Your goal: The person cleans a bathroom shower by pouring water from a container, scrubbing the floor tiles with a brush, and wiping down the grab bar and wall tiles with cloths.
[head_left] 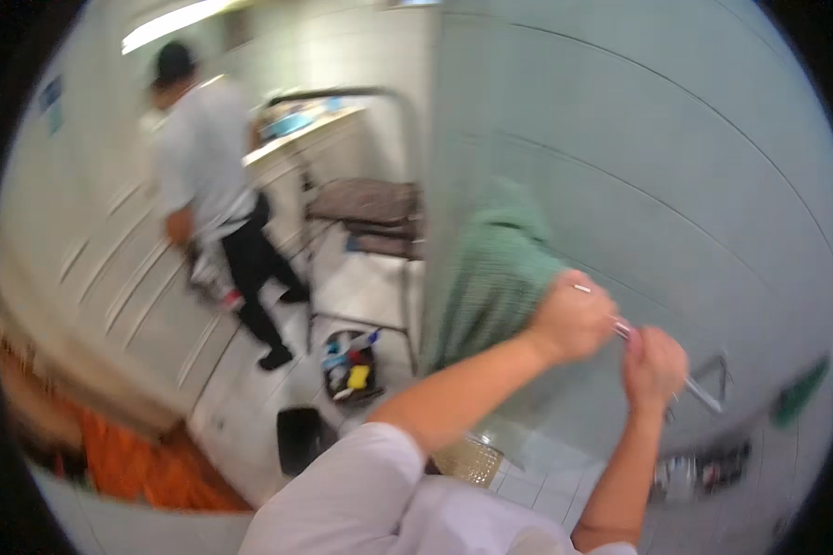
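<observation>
My left hand (572, 316) is closed around a thin shiny metal bar (702, 393), which slants down to the right in front of a pale grey-green panel. My right hand (655, 368) grips the same bar a little lower and to the right. A green towel (495, 268) hangs just left of my left hand, against the panel. Beyond my right hand, a small metal bracket (713, 375) shows near the bar's lower end. My fingers hide part of the bar, and blur softens its details.
At left, a person (208, 157) in a white shirt and dark trousers stands by a counter (324, 134). A metal frame (407, 277) holds folded brown towels (366, 202). On the floor are a caddy (352, 370) of cleaning items and a black bin (304, 439). Orange cloth (148, 462) lies lower left.
</observation>
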`<action>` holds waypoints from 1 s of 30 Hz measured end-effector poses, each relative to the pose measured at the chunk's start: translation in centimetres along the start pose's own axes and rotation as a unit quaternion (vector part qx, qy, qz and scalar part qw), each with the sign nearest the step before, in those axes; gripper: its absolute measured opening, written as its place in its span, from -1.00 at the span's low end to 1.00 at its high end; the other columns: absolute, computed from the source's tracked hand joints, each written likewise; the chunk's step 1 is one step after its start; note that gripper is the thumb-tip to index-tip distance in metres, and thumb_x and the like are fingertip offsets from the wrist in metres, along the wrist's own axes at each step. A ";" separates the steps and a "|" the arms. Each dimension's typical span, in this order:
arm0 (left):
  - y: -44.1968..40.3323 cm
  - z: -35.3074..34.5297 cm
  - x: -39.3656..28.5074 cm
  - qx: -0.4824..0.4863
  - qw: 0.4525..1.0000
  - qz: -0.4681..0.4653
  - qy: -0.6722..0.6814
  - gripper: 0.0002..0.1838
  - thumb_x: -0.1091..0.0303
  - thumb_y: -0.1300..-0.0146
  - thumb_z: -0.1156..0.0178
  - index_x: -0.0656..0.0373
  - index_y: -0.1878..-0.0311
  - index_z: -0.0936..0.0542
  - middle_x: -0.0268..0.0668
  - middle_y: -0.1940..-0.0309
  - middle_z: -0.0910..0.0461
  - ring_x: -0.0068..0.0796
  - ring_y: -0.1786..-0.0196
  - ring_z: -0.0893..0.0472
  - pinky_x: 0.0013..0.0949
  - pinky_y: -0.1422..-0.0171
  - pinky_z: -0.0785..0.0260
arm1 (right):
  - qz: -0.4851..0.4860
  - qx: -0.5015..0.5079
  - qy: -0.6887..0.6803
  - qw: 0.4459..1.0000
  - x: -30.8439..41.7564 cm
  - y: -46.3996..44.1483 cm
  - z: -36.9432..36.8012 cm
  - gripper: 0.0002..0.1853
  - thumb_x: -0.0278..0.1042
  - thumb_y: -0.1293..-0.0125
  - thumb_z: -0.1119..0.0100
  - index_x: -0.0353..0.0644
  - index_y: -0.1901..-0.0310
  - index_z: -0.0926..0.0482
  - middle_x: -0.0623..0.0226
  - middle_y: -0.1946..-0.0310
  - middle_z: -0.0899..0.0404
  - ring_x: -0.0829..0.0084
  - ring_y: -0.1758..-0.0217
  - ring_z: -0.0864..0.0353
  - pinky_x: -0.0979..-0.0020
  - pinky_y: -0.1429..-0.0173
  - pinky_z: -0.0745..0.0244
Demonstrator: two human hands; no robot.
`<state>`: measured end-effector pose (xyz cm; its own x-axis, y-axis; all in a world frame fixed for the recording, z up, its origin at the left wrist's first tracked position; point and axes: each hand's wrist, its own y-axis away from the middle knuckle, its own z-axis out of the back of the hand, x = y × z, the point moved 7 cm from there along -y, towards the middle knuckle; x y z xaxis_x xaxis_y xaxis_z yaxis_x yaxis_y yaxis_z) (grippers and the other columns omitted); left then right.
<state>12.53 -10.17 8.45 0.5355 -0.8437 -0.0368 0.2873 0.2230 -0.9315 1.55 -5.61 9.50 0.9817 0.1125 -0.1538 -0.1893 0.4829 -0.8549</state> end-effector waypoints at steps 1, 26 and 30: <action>0.5 -0.4 0.7 0.006 1.000 0.013 -0.009 -0.83 0.21 0.03 -0.02 0.04 0.63 -0.40 -0.34 0.61 -0.36 -0.34 0.42 -0.40 -0.25 0.06 -0.11 | -0.001 0.031 0.014 0.999 0.0 0.0 -1.2 -0.80 -0.19 -0.08 0.02 -0.07 0.59 -0.36 0.35 0.65 -0.34 0.32 0.52 -0.38 0.32 0.43 -0.22; 1.3 0.3 1.0 -0.109 0.994 -0.004 -0.030 -0.78 0.20 0.04 -0.03 0.09 0.65 -0.38 -0.31 0.62 -0.32 -0.31 0.37 -0.38 -0.24 0.00 -0.10 | 0.036 0.039 0.052 0.997 0.6 0.6 -2.7 -0.72 -0.19 -0.22 0.18 -0.17 0.54 -0.35 0.27 0.63 -0.33 0.24 0.53 -0.35 0.28 0.49 -0.20; 1.3 0.2 1.0 -0.107 0.994 -0.009 -0.021 -0.78 0.20 0.04 -0.03 0.10 0.66 -0.38 -0.30 0.62 -0.33 -0.30 0.38 -0.37 -0.23 0.01 -0.09 | 0.041 0.027 0.061 0.997 0.8 0.5 -2.6 -0.72 -0.20 -0.22 0.17 -0.17 0.55 -0.34 0.27 0.62 -0.32 0.23 0.53 -0.36 0.27 0.50 -0.20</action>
<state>13.62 -10.66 7.27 0.5656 -0.8246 -0.0080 0.1246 0.0950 -0.9877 2.26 -7.53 7.63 0.9578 0.0491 -0.2831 -0.2661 0.5234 -0.8095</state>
